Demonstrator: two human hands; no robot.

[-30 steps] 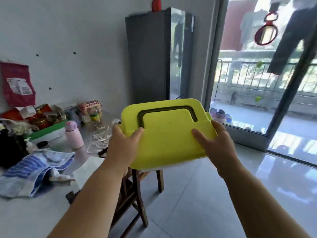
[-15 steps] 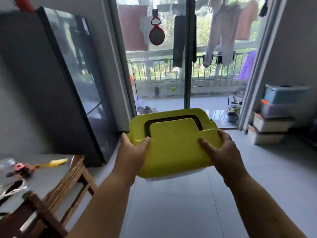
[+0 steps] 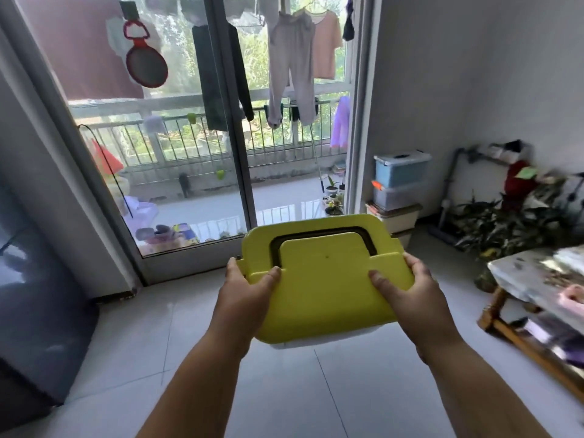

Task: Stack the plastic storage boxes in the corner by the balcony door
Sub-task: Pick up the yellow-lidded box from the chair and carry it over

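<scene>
Held object: a plastic storage box with a yellow-green lid (image 3: 325, 279) and a pale translucent body, of which only a strip shows under the near edge; a black folding handle lies flat in a recess in the lid.
Position of held object: in the air above the grey tiled floor (image 3: 284, 390), at the middle of the view, lid tilted toward the camera.
Left hand (image 3: 245, 298): clasps the box's left edge, thumb pressed on top of the lid, fingers hidden beneath.
Right hand (image 3: 410, 295): clasps the box's right edge in the same manner, thumb on the lid, fingers out of sight below.
Corner stack: beyond the held box, against the grey wall just right of the sliding glass balcony door (image 3: 196, 153), stand stacked storage boxes; topmost is a light blue box with a pale lid (image 3: 399, 168), under it a clear box with an orange clip (image 3: 395, 196), then a cream box with a lid (image 3: 399, 218). The bottom of the stack is partly hidden by the held box.
Right of stack: dark leafy potted plants (image 3: 493, 222) on the floor, and a wooden-framed table with a mottled top (image 3: 534, 279) at the right edge.
Left edge: a dark glossy cabinet (image 3: 38, 295), blurred.
Behind the glass: clothes hanging on a balcony line (image 3: 290, 61).
</scene>
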